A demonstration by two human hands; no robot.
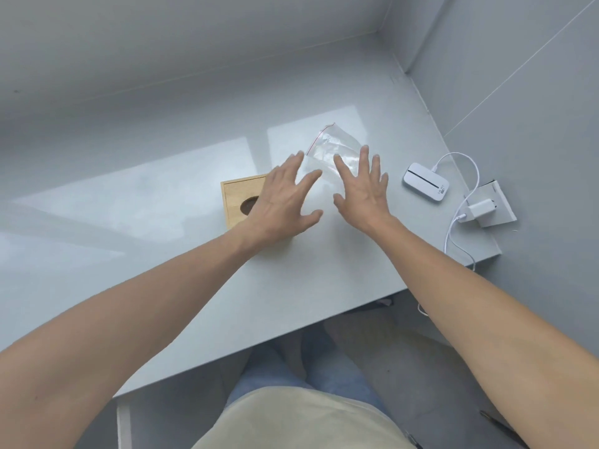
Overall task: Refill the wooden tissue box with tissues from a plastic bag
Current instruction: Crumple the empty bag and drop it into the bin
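A clear plastic zip bag (332,147) with a red seal line lies on the pale grey table (162,254), past both hands. The wooden tissue box (240,197) with a dark oval opening in its top stands to the left of it. My left hand (285,199) hovers over the box's right side with fingers spread, covering part of it. My right hand (363,189) is spread flat just short of the bag, its fingertips over the bag's near end. Neither hand holds anything. What the bag contains I cannot make out.
A small white device (426,186) lies to the right, with a white cable (453,234) running to a plug adapter (481,210) on a wall-socket plate near the table's right edge. Grey walls close off the back and right sides.
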